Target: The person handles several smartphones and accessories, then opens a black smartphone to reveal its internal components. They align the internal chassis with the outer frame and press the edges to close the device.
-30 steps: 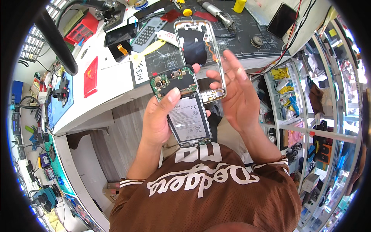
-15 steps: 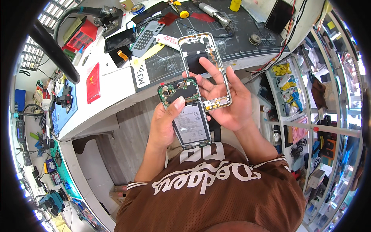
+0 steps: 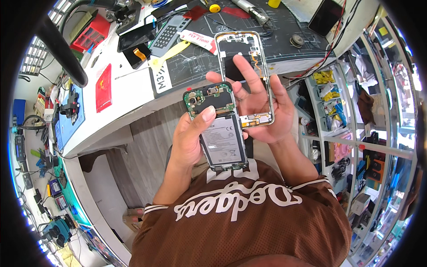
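My left hand (image 3: 189,140) grips an opened phone body (image 3: 218,127), its green circuit board at the top and grey battery below; my thumb lies across the board's lower edge. My right hand (image 3: 262,104) holds a pale phone frame (image 3: 243,58) upright beside it, fingers spread through the frame's open middle. An orange flex strip shows inside the frame near the fingertips. The frame's lower end rests in my palm, touching the phone body's right edge. Both are held above my lap, just in front of the bench edge.
A dark work mat (image 3: 267,31) on the white bench (image 3: 129,102) carries a calculator (image 3: 167,35), a yellow pry tool (image 3: 171,55), a red card (image 3: 103,81) and small tools. Shelves of parts (image 3: 338,102) stand at the right. A black lamp arm (image 3: 60,49) crosses the upper left.
Both hands have drawn the phone body and frame slightly down and toward me. My right fingers have spread wider behind the frame.
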A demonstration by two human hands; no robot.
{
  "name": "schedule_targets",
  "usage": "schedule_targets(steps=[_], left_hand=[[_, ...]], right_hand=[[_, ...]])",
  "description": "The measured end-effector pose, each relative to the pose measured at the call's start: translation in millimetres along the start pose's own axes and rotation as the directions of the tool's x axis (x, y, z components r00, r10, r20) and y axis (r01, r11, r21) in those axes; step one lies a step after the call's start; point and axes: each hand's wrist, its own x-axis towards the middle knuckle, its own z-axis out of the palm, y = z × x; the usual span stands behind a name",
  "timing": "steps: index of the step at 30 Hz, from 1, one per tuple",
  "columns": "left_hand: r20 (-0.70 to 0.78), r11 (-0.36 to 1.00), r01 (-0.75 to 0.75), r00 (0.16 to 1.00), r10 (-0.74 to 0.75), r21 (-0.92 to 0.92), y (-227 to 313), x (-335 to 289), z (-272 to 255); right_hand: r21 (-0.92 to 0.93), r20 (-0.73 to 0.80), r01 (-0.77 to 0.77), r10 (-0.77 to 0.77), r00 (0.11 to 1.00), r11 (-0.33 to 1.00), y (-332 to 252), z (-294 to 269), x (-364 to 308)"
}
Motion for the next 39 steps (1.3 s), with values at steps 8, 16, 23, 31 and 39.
schedule_targets(steps=[8,16,23,31,39], left_hand=[[0.015,0.981,0.022,1.000,-0.019,-0.192,-1,3,8],[0.009,0.985,0.060,0.998,-0.060,-0.164,-9,2,0],[-0.021,0.994,0.046,0.999,-0.048,-0.101,-7,4,5],[-0.060,0.999,0.010,0.998,-0.012,-0.031,-11,13,11],[-0.141,0.978,0.030,0.988,-0.060,-0.205,-25,29,3]], right_hand=[[0.091,0.013,0.045,-0.046,0.999,0.995,3,1,5],[0.177,-0.039,0.052,-0.046,0.998,0.983,8,-5,2],[0.284,0.227,0.019,-0.086,0.970,0.959,1,-10,6],[-0.006,-0.016,0.233,-0.233,0.972,0.973,-36,-8,-15],[-0.128,-0.308,0.080,-0.117,0.944,0.988,-79,-5,-55]])
